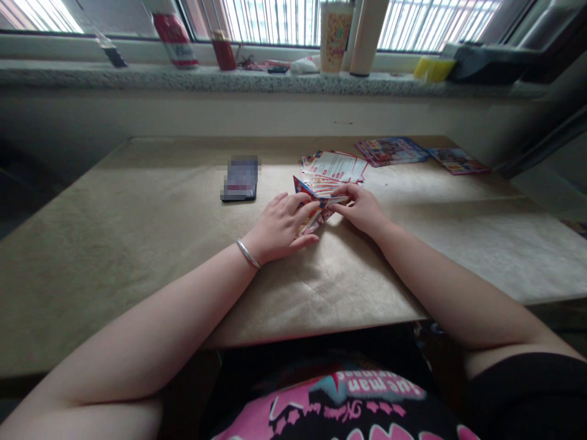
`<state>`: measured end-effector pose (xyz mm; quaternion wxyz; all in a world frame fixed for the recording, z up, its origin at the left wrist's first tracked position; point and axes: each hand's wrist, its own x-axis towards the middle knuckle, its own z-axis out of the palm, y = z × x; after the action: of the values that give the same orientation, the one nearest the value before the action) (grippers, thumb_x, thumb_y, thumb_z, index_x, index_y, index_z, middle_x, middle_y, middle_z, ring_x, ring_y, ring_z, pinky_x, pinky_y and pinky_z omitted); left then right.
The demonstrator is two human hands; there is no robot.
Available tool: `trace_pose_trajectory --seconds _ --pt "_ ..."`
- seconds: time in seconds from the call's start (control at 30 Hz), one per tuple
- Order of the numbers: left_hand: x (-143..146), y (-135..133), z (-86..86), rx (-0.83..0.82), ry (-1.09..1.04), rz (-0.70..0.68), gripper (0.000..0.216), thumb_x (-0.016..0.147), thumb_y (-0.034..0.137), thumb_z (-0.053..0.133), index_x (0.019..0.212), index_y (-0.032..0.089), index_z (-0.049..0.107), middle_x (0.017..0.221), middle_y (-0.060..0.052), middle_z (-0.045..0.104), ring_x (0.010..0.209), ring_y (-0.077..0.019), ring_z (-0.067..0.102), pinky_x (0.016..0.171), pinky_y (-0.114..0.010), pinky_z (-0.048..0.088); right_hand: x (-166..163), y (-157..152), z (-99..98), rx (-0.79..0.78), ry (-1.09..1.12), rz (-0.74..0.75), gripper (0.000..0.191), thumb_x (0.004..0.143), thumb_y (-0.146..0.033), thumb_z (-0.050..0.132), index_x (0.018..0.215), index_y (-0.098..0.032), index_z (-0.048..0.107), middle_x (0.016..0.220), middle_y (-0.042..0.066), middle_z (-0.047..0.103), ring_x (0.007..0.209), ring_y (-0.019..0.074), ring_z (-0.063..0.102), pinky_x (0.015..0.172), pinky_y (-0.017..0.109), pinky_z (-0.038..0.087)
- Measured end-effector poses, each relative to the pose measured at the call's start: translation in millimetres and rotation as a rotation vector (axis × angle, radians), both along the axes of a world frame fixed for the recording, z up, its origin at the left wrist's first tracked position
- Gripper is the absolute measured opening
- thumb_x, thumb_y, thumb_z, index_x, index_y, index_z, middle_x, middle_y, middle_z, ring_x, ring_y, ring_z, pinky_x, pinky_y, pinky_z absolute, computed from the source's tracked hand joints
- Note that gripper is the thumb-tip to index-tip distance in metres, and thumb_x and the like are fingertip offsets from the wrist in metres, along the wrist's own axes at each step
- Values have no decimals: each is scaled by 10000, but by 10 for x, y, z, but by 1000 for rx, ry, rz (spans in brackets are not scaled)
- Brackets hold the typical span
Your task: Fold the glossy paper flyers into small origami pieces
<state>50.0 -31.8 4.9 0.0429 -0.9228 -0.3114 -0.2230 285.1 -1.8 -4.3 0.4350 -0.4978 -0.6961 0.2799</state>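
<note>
A colourful printed paper card [310, 225], folded with a pointed corner standing up, lies on the table between my hands. My left hand [285, 225] rests over its left part with fingers spread, pressing it down; a silver bangle circles that wrist. On the other side, my right hand [360, 208] pinches the card's right edge between thumb and fingers. Just beyond them, a fanned pile of printed cards [337, 166] lies with white text sides up. Part of the folded card is hidden under my left fingers.
A blurred dark phone-like device [241, 178] lies left of the cards. Stacks of colourful cards [394, 151] and further cards [458, 161] lie at the back right. Along the windowsill [257, 80] stand a red can [175, 40], a patterned cup [335, 36] and a yellow block [433, 69].
</note>
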Motion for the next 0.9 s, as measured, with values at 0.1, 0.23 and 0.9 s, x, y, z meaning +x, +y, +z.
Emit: trace_pose_trajectory --seconds 0.1,0.23,0.9 --pt "-17 13 -12 20 -202 42 713 938 647 342 1451 155 395 1397 -191 421 1293 -308 436 1099 -465 377 -1 -17 3 15 48 51 248 673 -335 738 859 -211 631 843 6 694 702 160 622 701 326 521" --pt "-40 58 -35 47 -433 133 637 964 584 363 1463 188 352 1461 -174 350 1368 -305 359 1151 -480 310 -18 -32 -11 5 108 140 310 696 -369 739 941 -226 615 900 14 687 742 169 642 705 333 536" --pt "-2 21 -28 -72 -459 112 551 788 610 665 1154 222 524 1513 -127 273 1413 -337 284 1168 -539 281 -58 29 -50 94 362 -3 569 656 -441 791 926 -271 321 688 -82 650 509 99 598 505 210 460"
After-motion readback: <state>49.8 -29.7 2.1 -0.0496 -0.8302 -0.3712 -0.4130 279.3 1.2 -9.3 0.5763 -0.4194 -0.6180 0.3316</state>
